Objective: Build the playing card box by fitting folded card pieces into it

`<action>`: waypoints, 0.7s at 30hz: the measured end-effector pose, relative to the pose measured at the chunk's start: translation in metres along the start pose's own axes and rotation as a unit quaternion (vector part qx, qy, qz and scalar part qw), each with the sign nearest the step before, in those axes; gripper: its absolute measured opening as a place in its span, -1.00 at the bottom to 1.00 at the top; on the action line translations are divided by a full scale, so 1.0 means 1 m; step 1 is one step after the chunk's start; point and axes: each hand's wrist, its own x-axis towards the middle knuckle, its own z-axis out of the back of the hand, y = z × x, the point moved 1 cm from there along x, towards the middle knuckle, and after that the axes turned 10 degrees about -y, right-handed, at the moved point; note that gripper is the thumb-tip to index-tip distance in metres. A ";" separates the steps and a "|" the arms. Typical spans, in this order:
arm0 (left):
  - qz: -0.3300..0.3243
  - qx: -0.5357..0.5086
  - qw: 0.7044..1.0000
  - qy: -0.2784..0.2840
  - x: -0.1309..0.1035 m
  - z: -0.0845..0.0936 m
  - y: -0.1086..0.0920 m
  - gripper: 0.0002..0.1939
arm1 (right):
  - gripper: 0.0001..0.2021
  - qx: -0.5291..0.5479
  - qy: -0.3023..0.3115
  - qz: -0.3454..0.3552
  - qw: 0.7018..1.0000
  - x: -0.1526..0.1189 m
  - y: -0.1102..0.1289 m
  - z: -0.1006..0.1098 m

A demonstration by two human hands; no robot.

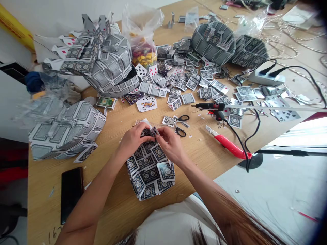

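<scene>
A rounded form made of folded dark-backed playing cards [149, 173] rests on the wooden table in front of me. At its far edge, my left hand [134, 137] has its fingers bent and pinched on the rim of the form. My right hand [170, 141] pinches a small folded card [154, 131] between thumb and fingers, close to the left fingertips. Just beyond the right hand lie scissors [181, 126] with black handles, their blades over card pieces.
Bigger card-built shapes [67, 131] stand at left, more at the back. Loose folded cards [204, 81], a glue gun [213, 107], a red-handled cutter [230, 144], a power strip [267, 78] with cables, and a phone [71, 194] lie around. A candy bag [144, 51] stands behind.
</scene>
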 end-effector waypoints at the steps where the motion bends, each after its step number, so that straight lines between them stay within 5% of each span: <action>1: 0.001 -0.001 1.000 0.001 0.000 0.000 0.000 -0.72 | -0.87 -0.001 0.003 -0.003 1.000 0.000 0.001 0.001; 6: 0.003 -0.013 1.000 0.018 0.002 0.001 0.001 -0.72 | -0.87 -0.012 0.000 0.003 1.000 0.000 0.002 0.002; 11: 0.026 -0.044 0.998 0.032 0.006 0.007 -0.002 -0.94 | -0.84 -0.020 0.008 0.029 0.999 -0.002 0.004 0.002; 21: 0.048 -0.072 0.996 0.013 0.011 0.004 -0.002 -0.91 | -0.77 -0.098 0.005 0.095 0.991 -0.006 0.006 -0.004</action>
